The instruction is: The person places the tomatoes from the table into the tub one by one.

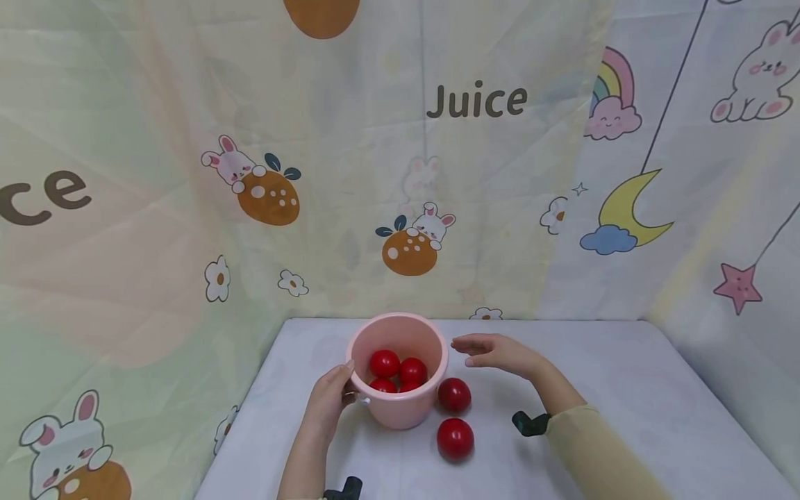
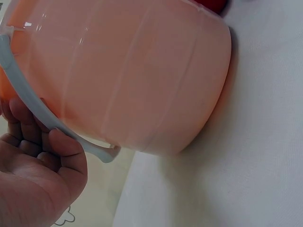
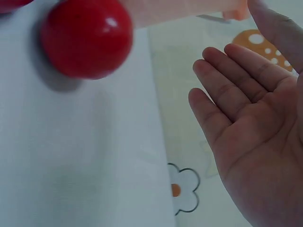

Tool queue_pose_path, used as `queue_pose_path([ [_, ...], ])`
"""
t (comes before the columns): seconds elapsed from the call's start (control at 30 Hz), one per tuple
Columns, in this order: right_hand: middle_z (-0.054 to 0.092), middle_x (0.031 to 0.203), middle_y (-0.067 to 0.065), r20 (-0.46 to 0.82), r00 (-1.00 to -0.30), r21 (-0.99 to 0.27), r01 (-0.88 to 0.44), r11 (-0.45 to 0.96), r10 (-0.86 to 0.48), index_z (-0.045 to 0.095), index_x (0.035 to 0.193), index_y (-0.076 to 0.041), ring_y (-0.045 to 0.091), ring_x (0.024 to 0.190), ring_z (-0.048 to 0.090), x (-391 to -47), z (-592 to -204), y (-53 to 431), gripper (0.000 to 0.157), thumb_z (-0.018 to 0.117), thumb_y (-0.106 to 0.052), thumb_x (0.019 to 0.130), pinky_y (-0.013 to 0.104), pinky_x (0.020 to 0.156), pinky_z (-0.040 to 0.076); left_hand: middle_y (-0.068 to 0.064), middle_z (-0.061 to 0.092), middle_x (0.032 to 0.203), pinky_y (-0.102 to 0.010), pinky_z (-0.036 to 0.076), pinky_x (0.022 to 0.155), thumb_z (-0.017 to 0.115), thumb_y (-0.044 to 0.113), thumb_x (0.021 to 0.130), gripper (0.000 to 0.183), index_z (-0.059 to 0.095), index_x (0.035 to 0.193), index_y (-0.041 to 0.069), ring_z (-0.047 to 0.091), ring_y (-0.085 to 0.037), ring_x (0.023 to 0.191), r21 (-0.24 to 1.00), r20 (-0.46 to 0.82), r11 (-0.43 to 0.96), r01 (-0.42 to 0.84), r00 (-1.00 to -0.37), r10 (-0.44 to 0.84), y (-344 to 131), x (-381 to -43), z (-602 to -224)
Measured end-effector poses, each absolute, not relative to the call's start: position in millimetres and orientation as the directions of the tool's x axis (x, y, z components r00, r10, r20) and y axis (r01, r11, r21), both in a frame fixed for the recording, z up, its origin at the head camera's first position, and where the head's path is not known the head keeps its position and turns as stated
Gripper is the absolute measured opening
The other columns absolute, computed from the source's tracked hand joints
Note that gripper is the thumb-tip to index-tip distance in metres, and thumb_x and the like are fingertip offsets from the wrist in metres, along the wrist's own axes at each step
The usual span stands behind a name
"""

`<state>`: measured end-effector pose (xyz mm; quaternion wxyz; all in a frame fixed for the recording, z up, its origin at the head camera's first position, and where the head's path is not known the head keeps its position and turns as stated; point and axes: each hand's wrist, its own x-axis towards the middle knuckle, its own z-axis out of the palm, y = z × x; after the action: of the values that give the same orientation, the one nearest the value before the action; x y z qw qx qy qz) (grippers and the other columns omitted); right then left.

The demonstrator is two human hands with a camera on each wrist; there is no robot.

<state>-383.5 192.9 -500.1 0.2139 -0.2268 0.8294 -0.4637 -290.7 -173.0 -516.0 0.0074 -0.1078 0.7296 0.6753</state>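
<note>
A pink bucket (image 1: 400, 410) stands on the white table, tilted slightly. My left hand (image 1: 328, 399) grips it at the left side; in the left wrist view the curled fingers of the left hand (image 2: 45, 165) lie around its grey handle (image 2: 35, 104), close to the rim. Several shiny, round red balls (image 1: 384, 364), perhaps fruit, lie inside the bucket. Another red ball (image 1: 454, 396) rests against or close by the bucket's right side, and one more red ball (image 1: 455, 439) lies nearer me. My right hand (image 1: 500, 353), fingers extended, hovers just right of the rim and holds nothing.
The white table (image 1: 625, 389) ends at a back edge against a hanging cloth (image 1: 487, 208) printed with rabbits, oranges and flowers. Cloth also rises on the left and right sides. Black straps (image 1: 531, 423) sit on both wrists.
</note>
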Motion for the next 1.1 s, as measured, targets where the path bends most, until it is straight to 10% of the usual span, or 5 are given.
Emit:
queue_pose_path([
  [1.1,0.057,0.142,-0.001,-0.238,-0.832,-0.84,-0.083,0.537,-0.502,0.054,0.141,-0.027,0.032,0.136,0.046,-369.3,-570.9,181.9,0.075,0.082,-0.047,0.074,0.063,0.102,0.042,-0.008,0.067,0.094,-0.03,0.05,0.085,0.053,0.054,0.096,0.055,0.067,0.107,0.003,0.061,-0.021,0.095,0.982,-0.165,0.068,-0.177,-0.974,-0.156,-171.6,-291.8,-516.0],
])
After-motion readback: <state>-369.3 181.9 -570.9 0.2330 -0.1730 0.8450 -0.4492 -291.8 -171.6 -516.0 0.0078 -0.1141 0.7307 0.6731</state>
